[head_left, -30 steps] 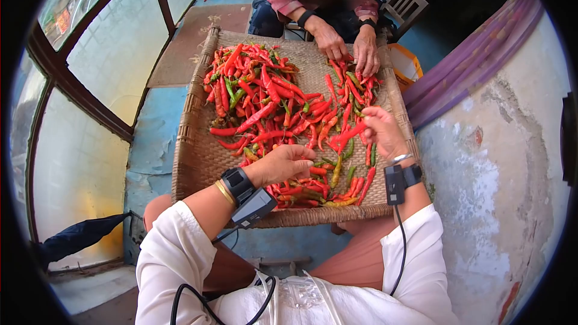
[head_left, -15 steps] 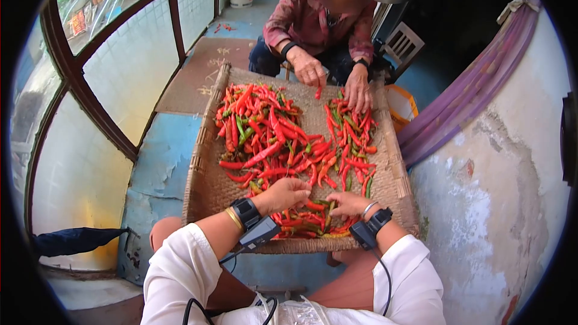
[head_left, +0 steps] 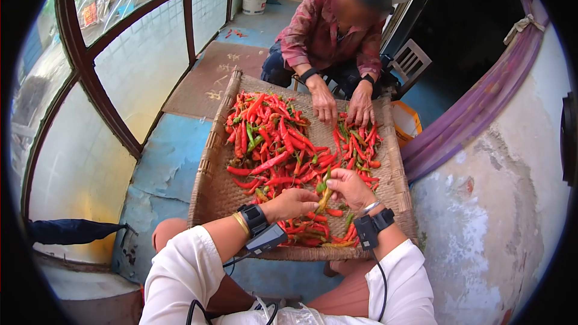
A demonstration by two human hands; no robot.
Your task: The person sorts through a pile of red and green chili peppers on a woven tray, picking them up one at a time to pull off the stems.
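**Blue-floored room, woven tray, and two hands together at one yellow-green chili!**

Peeling blue paint covered the floor (head_left: 171, 153), brown-framed windows (head_left: 144, 54) lined the left of the view, and a long purple patterned curtain (head_left: 469, 117) swept down the right. Centre stage, a big tan woven tray (head_left: 208, 171) with a raised rim stretched out in front of the wearer!

And here was the action: the right hand (head_left: 352, 188), a silver bangle (head_left: 371, 207) at its wrist, pinched a slender yellow-green chili (head_left: 324, 197) between thumb and fingers, above the near part of the tray. In came the left hand (head_left: 292, 203) from the other side, fingers curled and tips right beside the chili's lower part; whether they pinched it too, the view could not tell.

Behind those hands, what a heap! The large mound of glossy red chilies (head_left: 265, 144), flecked with green, filled the tray's far left, while a smaller red-and-green batch (head_left: 307, 229) lay by the near rim. (A white bucket (head_left: 255, 0) watched from the back, quite the spectator.)

Across the tray, a person in a red patterned shirt (head_left: 313, 27) leaned in, both hands lowered over more chilies (head_left: 358, 144) at the far right; what those fingers gripped was too small to tell.
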